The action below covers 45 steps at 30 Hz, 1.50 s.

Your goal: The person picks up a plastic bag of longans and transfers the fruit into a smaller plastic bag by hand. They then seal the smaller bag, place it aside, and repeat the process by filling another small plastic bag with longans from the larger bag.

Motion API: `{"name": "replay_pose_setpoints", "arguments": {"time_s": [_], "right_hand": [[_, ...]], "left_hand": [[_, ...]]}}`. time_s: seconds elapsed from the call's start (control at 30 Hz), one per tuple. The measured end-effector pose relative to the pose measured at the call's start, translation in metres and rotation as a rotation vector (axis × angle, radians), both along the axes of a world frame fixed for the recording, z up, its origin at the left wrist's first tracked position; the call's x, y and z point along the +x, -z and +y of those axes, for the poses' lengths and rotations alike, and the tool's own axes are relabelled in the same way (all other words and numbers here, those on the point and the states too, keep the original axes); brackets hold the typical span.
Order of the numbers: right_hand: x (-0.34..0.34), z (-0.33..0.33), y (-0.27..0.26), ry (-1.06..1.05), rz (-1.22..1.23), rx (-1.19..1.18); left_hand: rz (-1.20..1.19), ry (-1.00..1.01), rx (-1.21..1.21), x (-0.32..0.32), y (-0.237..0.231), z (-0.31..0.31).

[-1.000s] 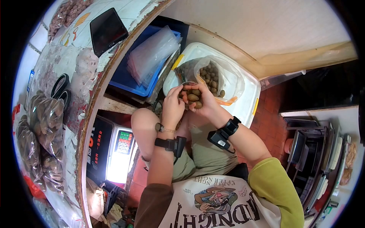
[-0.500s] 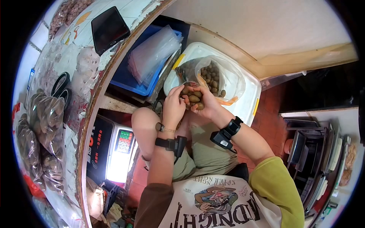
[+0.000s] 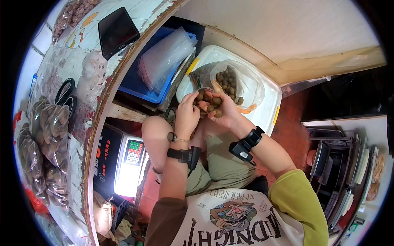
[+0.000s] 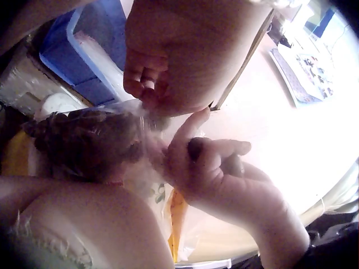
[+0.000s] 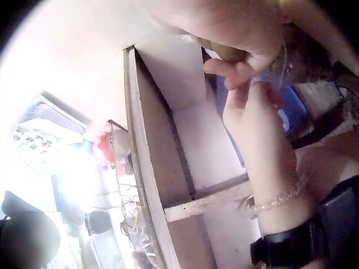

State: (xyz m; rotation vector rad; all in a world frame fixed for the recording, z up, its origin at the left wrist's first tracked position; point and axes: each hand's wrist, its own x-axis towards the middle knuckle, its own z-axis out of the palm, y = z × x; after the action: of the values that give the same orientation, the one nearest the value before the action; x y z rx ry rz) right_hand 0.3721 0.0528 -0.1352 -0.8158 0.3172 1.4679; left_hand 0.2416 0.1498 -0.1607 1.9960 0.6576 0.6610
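In the head view, my left hand grips the rim of a clear plastic bag that bulges with dark contents in the left wrist view. Close beside it, my right hand curls its fingers round several brownish-green oval fruits. More of these fruits show between the two hands, over the bag's mouth. One dark fruit peeks out between the right fingers in the left wrist view. Just beyond the hands, a larger clear bag lies open with many such fruits inside.
A white tub with yellow handles holds the open bag. To its left, a blue tray bears flat plastic bags. A lit scale stands below the worn counter, which carries a phone, scissors and filled bags.
The right hand has shifted slightly right, and the fruits in it have moved about, with fingers now showing between them. My left hand stays in place at the bag.
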Motion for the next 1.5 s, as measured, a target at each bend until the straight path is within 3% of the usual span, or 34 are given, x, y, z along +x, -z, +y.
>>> {"name": "replay_pose_setpoints", "arguments": {"time_s": [0.8,1.2,1.5], "right_hand": [[-0.009,-0.004,-0.017,0.074,-0.263,-0.085],[-0.007,0.001,-0.029,0.075,-0.283,-0.16],[-0.005,-0.002,-0.03,0.055,-0.298,-0.03]], "left_hand": [[-0.034,0.074,-0.051,-0.002,0.004,0.006],[-0.038,0.042,-0.085,-0.001,0.007,0.007],[-0.028,0.043,-0.084,-0.001,0.003,0.006]]}}
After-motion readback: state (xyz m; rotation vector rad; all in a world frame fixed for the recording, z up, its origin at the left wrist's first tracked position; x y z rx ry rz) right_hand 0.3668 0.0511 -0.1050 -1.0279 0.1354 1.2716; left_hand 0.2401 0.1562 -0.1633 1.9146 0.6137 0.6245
